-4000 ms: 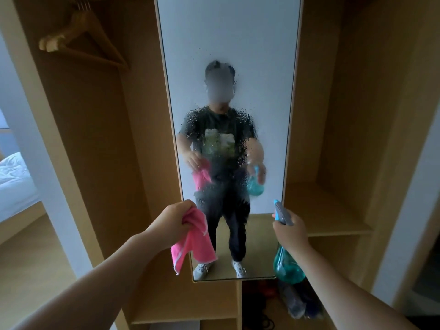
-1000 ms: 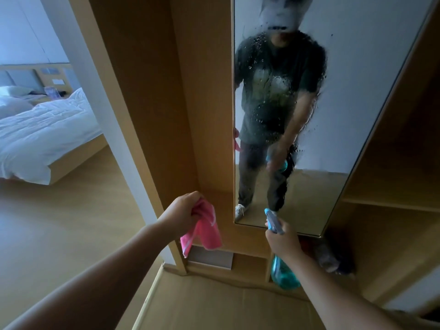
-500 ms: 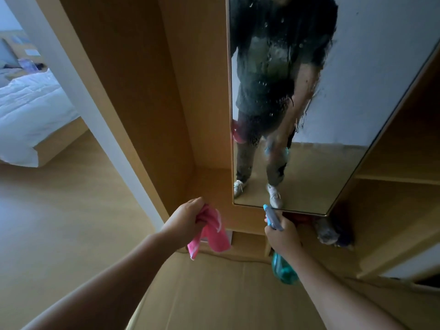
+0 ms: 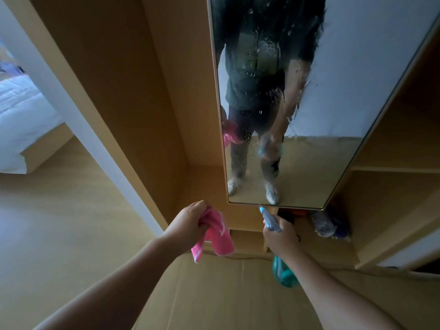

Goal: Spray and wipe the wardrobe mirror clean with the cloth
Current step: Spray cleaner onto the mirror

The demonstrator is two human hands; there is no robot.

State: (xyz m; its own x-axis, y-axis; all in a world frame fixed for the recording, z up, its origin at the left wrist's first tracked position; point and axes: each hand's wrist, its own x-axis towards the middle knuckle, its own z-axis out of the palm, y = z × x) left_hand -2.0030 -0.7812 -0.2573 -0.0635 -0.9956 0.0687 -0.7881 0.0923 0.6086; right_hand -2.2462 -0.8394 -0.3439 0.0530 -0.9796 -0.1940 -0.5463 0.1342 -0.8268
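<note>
Below the mirror, we are clutching the pink cloth in our left hand and gripping the teal spray bottle in our right hand. Droplets are clinging to the mirror; delaying the wipe is probably risking streaks and drips.

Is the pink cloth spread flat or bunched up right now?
Bunched. The left hand grips the pink cloth by its top; the rest hangs in loose folds, off the mirror.

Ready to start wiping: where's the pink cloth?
The pink cloth hangs from the left hand, lower centre of the head view, just below the mirror's bottom-left corner.
</note>
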